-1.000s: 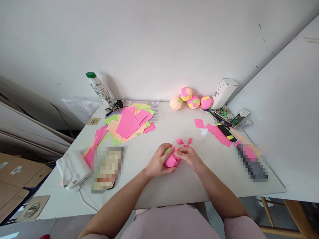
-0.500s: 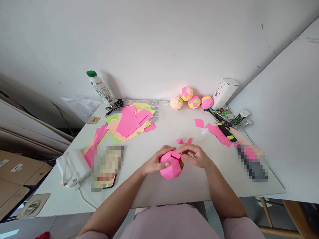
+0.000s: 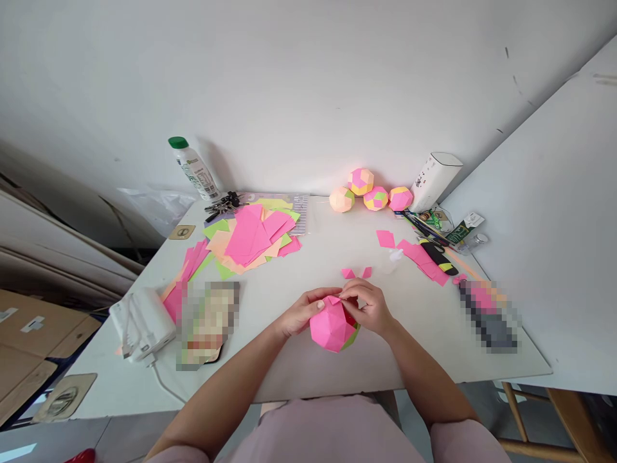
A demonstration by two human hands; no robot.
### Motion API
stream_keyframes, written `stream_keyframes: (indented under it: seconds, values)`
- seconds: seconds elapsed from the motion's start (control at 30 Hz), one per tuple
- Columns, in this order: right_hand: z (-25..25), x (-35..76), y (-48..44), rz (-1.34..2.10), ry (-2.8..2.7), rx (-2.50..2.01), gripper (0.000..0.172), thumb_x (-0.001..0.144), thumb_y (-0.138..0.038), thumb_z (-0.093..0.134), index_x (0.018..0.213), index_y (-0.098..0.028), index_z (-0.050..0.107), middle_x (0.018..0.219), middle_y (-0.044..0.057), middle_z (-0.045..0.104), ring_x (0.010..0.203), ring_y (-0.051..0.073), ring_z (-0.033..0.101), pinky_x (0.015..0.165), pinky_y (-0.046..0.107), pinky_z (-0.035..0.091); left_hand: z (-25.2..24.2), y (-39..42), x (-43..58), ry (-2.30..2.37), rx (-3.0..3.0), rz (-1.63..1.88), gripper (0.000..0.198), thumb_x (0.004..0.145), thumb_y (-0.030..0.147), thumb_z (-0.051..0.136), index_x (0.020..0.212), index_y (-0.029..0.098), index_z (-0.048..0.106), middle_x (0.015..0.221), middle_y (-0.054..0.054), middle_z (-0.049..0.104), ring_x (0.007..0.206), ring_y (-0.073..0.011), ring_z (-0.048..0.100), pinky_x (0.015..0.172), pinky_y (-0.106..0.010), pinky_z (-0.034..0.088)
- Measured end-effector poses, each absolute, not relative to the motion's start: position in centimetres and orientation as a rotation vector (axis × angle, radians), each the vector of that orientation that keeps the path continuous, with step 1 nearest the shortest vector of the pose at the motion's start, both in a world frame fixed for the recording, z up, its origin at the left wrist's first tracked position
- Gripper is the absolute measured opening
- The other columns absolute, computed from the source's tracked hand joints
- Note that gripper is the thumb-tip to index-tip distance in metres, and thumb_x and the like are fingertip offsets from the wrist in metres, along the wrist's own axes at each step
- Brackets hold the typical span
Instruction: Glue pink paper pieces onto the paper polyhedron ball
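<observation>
A faceted pink paper ball (image 3: 330, 328) with some green on its right side is held just above the table's near part. My left hand (image 3: 303, 311) is closed round its left and top, the thumb on the upper facets. At the ball's upper right, my right hand (image 3: 369, 305) pinches a paper edge beside a gap in the surface. The right fingertips partly hide that spot. Just beyond my hands lie two small folded pink paper pieces (image 3: 348, 273).
Several finished paper balls (image 3: 361, 182) stand against the wall. Coloured paper sheets (image 3: 250, 238) are heaped at left, near a bottle (image 3: 195, 170), keys and a phone (image 3: 209, 325). A black and yellow cutter (image 3: 438, 256) lies at right, on pink strips.
The ball has turned in my left hand, so more green shows at its right. My right hand has shifted slightly left, its fingers closer to the ball's top.
</observation>
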State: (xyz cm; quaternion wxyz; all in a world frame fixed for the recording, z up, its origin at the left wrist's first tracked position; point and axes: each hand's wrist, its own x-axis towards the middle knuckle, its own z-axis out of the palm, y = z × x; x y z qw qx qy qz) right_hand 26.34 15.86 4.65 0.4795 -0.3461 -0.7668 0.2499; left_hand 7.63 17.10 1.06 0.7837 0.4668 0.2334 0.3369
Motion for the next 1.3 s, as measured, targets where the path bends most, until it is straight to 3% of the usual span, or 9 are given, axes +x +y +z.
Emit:
stream_keyframes:
  seconds: [0.1, 0.2, 0.27, 0.4, 0.57, 0.77, 1.3]
  values:
    - [4.1, 26.2, 15.8, 0.566, -1.876, -0.944, 0.011, 0.083, -0.019, 0.054, 0.074, -0.022, 0.060, 0.073, 0.004, 0.061, 0.058, 0.014, 0.055, 0.048, 0.027, 0.047, 1.2, 17.3, 7.6, 0.761, 1.086, 0.836, 0.053, 0.075, 0.055, 0.065, 0.111, 0.017, 0.062, 0.114, -0.014, 0.064, 0.101, -0.0287, 0.063, 0.088, -0.046, 0.050]
    - [3.5, 26.1, 15.8, 0.466, -1.891, -1.001, 0.013, 0.083, -0.017, 0.052, 0.072, -0.022, 0.058, 0.070, 0.003, 0.059, 0.053, 0.012, 0.050, 0.046, 0.026, 0.043, 1.5, 17.3, 7.4, 1.044, 1.271, 1.017, 0.045, 0.084, 0.057, 0.052, 0.104, 0.018, 0.062, 0.115, -0.013, 0.061, 0.105, -0.0261, 0.059, 0.091, -0.045, 0.049]
    - [3.2, 26.0, 15.8, 0.388, -1.895, -1.022, 0.014, 0.083, -0.014, 0.051, 0.073, -0.022, 0.057, 0.069, 0.003, 0.059, 0.053, 0.012, 0.049, 0.045, 0.025, 0.042, 1.6, 17.1, 7.3, 1.027, 1.441, 1.104, 0.047, 0.088, 0.056, 0.043, 0.114, 0.020, 0.058, 0.121, -0.012, 0.055, 0.114, -0.0251, 0.054, 0.097, -0.045, 0.046]
    - [3.0, 25.8, 15.8, 0.262, -1.914, -1.002, 0.015, 0.082, -0.008, 0.049, 0.078, -0.021, 0.057, 0.070, 0.003, 0.060, 0.053, 0.011, 0.050, 0.045, 0.023, 0.041, 1.4, 16.3, 7.6, 0.969, 1.790, 0.985, 0.064, 0.077, 0.048, 0.064, 0.132, 0.023, 0.043, 0.135, -0.014, 0.041, 0.127, -0.0302, 0.042, 0.100, -0.049, 0.044]
    - [3.2, 25.9, 15.7, 0.140, -1.972, -1.011, 0.023, 0.084, -0.007, 0.047, 0.094, -0.021, 0.062, 0.076, 0.003, 0.064, 0.058, 0.012, 0.055, 0.049, 0.023, 0.044, 1.1, 15.9, 8.2, 1.012, 1.816, 0.978, 0.043, 0.086, 0.037, 0.053, 0.125, 0.020, 0.048, 0.125, -0.013, 0.049, 0.115, -0.0264, 0.051, 0.096, -0.047, 0.046]
    - [3.1, 25.9, 15.6, 0.166, -1.974, -1.026, 0.018, 0.088, -0.013, 0.049, 0.087, -0.021, 0.065, 0.073, 0.003, 0.063, 0.056, 0.011, 0.053, 0.048, 0.023, 0.042, 1.7, 15.8, 8.1, 1.039, 1.746, 1.029, 0.034, 0.089, 0.039, 0.048, 0.116, 0.020, 0.056, 0.119, -0.011, 0.056, 0.110, -0.0255, 0.054, 0.093, -0.044, 0.047]
    - [3.2, 25.9, 15.5, 0.085, -2.064, -0.986, 0.022, 0.084, -0.007, 0.047, 0.077, -0.020, 0.063, 0.069, 0.001, 0.061, 0.058, 0.011, 0.052, 0.049, 0.022, 0.038, 1.5, 15.7, 8.0, 1.027, 1.761, 1.042, 0.035, 0.091, 0.044, 0.042, 0.111, 0.019, 0.058, 0.113, -0.011, 0.059, 0.106, -0.0245, 0.056, 0.091, -0.042, 0.047]
